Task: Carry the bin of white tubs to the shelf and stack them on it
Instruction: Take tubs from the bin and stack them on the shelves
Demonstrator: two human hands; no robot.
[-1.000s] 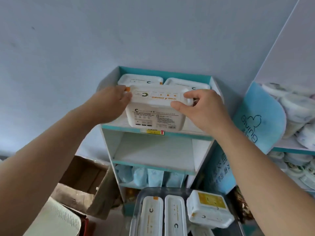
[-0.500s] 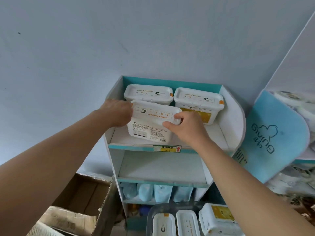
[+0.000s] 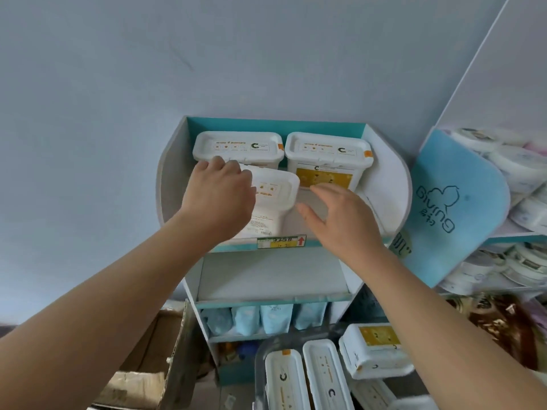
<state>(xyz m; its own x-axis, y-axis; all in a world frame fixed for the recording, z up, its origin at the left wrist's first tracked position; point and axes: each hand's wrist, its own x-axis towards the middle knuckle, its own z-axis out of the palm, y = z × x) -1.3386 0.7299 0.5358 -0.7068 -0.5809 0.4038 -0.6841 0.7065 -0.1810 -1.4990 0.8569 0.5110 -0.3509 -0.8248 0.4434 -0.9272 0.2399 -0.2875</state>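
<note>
A white tub (image 3: 273, 199) with an orange-printed lid stands at the front left of the top shelf (image 3: 381, 187) of a teal-edged unit. My left hand (image 3: 220, 196) lies over its lid and grips it. My right hand (image 3: 340, 217) hovers just right of the tub, fingers spread, holding nothing. Two more white tubs stand behind, one at the back left (image 3: 238, 147), one at the back right (image 3: 328, 158). Below, a clear bin (image 3: 260, 350) holds several white tubs (image 3: 284, 377).
An empty middle shelf (image 3: 272, 276) sits under the top one, with blue pouches (image 3: 275, 318) on the shelf below. A blue side panel (image 3: 455, 208) of a neighbouring rack stands to the right, stacked with round white packs. An open cardboard box (image 3: 148, 365) lies lower left.
The tub has gone down onto the front left of the top shelf. My right hand has let go and pulled back to the right; my left hand now covers the lid.
</note>
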